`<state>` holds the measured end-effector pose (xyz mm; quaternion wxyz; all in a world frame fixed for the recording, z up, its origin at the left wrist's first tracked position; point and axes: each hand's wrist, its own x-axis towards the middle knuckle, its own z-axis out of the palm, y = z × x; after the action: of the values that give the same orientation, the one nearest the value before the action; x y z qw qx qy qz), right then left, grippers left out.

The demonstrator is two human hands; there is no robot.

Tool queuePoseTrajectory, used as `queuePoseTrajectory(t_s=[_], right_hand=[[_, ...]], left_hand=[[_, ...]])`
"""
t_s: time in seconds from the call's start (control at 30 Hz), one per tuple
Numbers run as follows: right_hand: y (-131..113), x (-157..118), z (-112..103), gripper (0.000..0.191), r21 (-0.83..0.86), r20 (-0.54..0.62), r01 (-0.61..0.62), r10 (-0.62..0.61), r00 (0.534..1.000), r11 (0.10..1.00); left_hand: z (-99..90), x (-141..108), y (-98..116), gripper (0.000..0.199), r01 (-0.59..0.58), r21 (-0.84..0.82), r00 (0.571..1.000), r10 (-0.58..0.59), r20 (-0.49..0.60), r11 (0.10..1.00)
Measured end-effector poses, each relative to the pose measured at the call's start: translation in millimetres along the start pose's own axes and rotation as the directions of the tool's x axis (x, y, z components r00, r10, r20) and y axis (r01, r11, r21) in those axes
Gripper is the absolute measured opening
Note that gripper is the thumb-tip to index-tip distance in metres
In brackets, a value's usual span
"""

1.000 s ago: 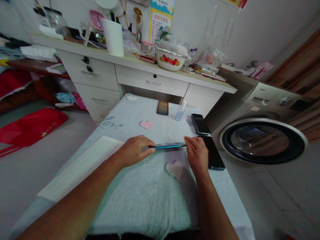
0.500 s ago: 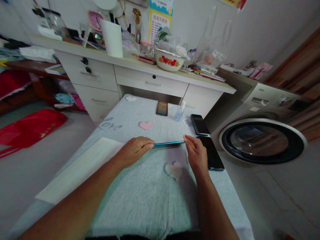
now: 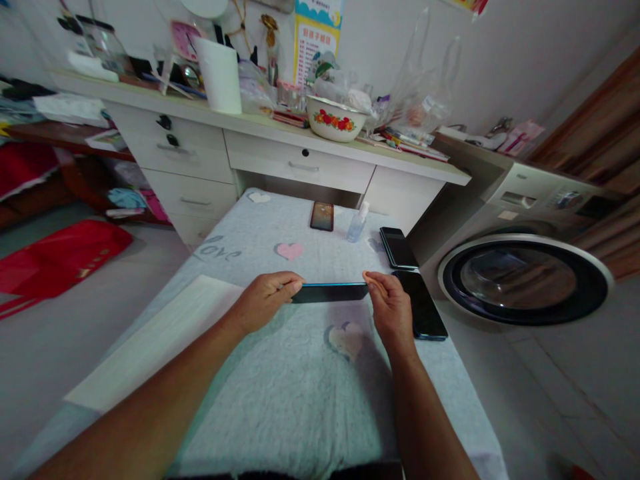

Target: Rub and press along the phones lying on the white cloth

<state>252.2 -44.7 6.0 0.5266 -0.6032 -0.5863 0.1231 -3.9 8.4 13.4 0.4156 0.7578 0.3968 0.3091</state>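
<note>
The left hand [image 3: 270,300] and right hand [image 3: 391,303] pinch a tilted device [image 3: 330,292] by its ends above the table [image 3: 295,380], inward of its right edge. Seemingly a holding step; any turn calls for even grips.

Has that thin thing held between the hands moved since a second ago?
Yes: the thin device has tilted, so a dark face now shows below its blue edge. Against the pink heart, it has shifted only slightly left.

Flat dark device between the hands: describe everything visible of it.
The flat dark device is thin and oblong, its blue edge uppermost, its dark, smooth-looking face tilted toward the wearer. It is held crosswise over the cloth, left end in the left hand, right end in the right hand. Its far face is hidden.
</note>
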Motion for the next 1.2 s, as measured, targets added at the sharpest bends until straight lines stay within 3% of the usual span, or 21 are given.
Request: queuePoseTrajectory(t_s=[0.33, 0.57, 0.8, 0.97, 1.2], right_hand=[[-3, 1, 1, 0.021, -0.041, 0.001, 0.020, -0.020, 1.000, 0.999], [-7, 1, 1, 0.021, -0.057, -0.009, 0.006, -0.007, 1.000, 0.998], [-7, 1, 1, 0.023, -0.018, -0.014, 0.001, -0.002, 1.000, 1.000], [-3, 1, 2, 0.024, -0.016, -0.006, 0.000, 0.000, 1.000, 1.000], [-2, 0, 1, 0.023, -0.016, -0.003, -0.002, 0.002, 1.000, 1.000]], left_hand=[[1.4, 2, 2, 0.033, 0.042, -0.098, 0.999, -0.043, -0.009, 0.994], [-0.4, -1, 6, 0.030, 0.032, -0.067, 0.999, -0.033, -0.015, 0.997], [-7.1, -4, 13, 0.018, -0.098, 0.209, 0.985, 0.125, -0.122, 0.973], [-11.3, -4, 13, 0.017, -0.210, 0.332, 0.958, 0.261, -0.116, 0.920], [-13.3, -4, 7, 0.020, -0.283, 0.409, 0.933, 0.348, -0.091, 0.867]])
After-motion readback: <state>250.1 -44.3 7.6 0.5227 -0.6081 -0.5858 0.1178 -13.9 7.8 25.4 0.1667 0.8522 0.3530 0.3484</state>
